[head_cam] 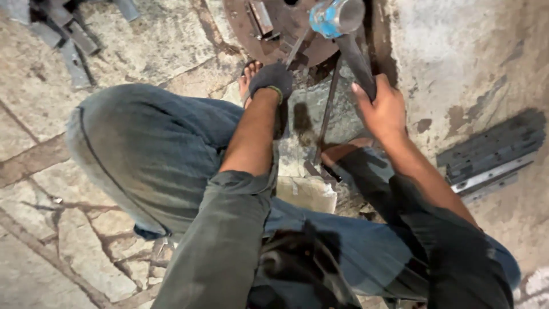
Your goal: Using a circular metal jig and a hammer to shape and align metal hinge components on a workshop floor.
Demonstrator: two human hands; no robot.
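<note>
My left hand wears a dark glove and grips a thin metal strip that rests on a round rusty metal plate at the top of the view. My right hand is bare and closed around the dark handle of a hammer, whose head, wrapped in blue, is raised over the plate. A long thin metal rod runs down from the plate between my two hands. I squat low, my knees in blue jeans filling the middle of the view.
A stack of flat grey metal bars lies on the floor at the right. More grey metal pieces are scattered at the top left. A pale block sits under me. Bare toes show beside the gloved hand. The floor is cracked stone.
</note>
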